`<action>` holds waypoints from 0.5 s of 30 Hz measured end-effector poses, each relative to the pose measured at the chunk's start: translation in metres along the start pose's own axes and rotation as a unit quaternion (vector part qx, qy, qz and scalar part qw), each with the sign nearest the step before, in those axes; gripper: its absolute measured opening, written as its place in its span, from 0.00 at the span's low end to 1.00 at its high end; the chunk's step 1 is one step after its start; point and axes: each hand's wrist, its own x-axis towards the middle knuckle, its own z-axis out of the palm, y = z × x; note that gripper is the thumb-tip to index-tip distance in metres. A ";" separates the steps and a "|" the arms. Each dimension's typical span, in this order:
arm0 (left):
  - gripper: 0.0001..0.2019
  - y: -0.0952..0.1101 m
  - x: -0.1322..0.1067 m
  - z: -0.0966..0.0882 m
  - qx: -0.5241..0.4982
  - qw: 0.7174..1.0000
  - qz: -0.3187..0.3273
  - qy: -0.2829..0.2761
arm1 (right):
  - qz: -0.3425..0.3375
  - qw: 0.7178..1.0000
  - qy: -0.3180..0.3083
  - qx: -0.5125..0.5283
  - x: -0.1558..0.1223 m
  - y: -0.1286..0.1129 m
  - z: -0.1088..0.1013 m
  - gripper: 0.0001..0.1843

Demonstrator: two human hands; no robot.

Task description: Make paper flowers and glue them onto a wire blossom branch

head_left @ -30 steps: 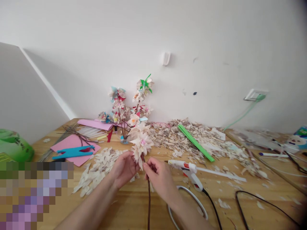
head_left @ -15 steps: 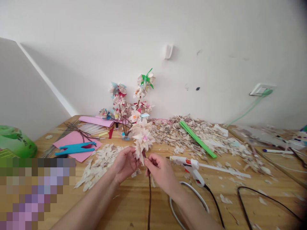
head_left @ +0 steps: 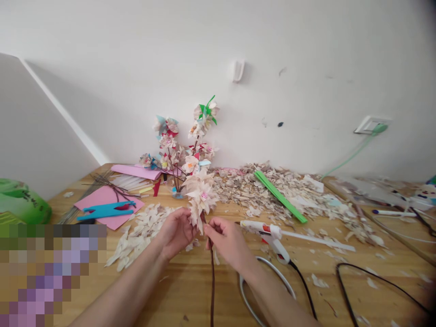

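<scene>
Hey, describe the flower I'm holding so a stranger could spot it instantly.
Look at the wooden table, then find the right grip pinching a brown stem. Just above it is a pale flower with a pink centre. It looks larger than the blooms behind and sits nearest the grip.
</scene>
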 end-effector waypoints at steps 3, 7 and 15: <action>0.08 -0.001 -0.001 0.000 -0.001 1.000 0.001 -0.007 | 0.002 1.000 -0.003 -0.003 -0.001 -0.001 0.000 0.13; 0.07 -0.001 -0.001 0.000 -0.007 1.000 -0.001 -0.017 | 0.004 1.000 -0.002 -0.008 -0.001 -0.002 0.000 0.13; 0.08 0.001 -0.002 -0.002 -0.039 0.998 -0.011 -0.049 | 0.005 1.000 -0.003 -0.015 -0.001 -0.003 -0.001 0.12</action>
